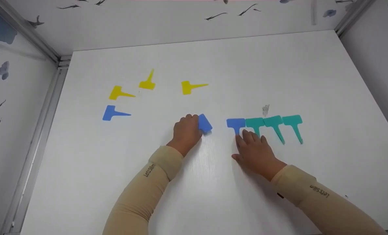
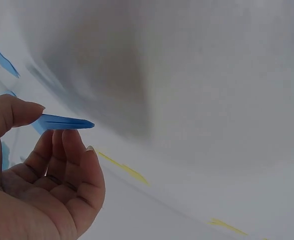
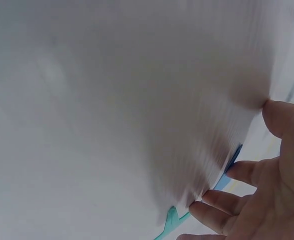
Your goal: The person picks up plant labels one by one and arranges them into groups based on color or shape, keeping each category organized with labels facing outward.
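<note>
My left hand (image 1: pixel 186 133) pinches a blue T-shaped plant label (image 1: pixel 205 123) between thumb and fingers; its stem points out past the fingertips in the left wrist view. To the right, my right hand (image 1: pixel 257 152) lies with fingers spread over the stems of a row. A fingertip touches the stem of the blue label (image 1: pixel 236 123) at the row's left end. Beside that one, three green labels, a near one (image 1: pixel 255 122), a middle one (image 1: pixel 273 121) and a far-right one (image 1: pixel 292 119), stand head to head with stems toward me.
Three yellow labels lie farther back: a left one (image 1: pixel 116 93), an upper one (image 1: pixel 147 85) and a right one (image 1: pixel 186 87). Another blue label (image 1: pixel 109 113) lies at the left. White panels (image 1: pixel 194 32) wall the white table (image 1: pixel 83 182) at the back and sides.
</note>
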The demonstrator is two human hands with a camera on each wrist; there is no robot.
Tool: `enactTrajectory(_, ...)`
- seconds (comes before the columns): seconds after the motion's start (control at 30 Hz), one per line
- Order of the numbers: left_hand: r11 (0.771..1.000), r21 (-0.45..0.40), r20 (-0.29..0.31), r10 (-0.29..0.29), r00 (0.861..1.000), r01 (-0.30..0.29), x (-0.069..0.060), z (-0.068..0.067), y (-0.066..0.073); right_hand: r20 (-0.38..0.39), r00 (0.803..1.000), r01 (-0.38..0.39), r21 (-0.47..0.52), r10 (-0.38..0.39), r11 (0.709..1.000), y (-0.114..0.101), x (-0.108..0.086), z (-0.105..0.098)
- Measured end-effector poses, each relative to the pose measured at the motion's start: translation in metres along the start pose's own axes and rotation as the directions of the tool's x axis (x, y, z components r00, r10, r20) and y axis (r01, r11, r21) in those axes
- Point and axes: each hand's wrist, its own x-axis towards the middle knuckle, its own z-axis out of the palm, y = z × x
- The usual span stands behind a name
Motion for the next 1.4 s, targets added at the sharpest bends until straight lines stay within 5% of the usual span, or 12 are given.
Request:
enactTrajectory(0.53, 0.998, -0.005, 0.086, -0.062, 0.994, 0.062, 0.005, 0.002, 0.012, -0.012, 1.000, 0.004, 0.014, -0.004, 1.000, 0.000, -0.001, 0.001)
enactTrajectory(1.4, 0.994, -0.053, 0.102, -0.094, 0.990, 0.100, 0.009, 0.010, 0.025, -0.011, 1.000, 0.001, 0.004, -0.001, 1.000, 0.000, -0.001, 0.002)
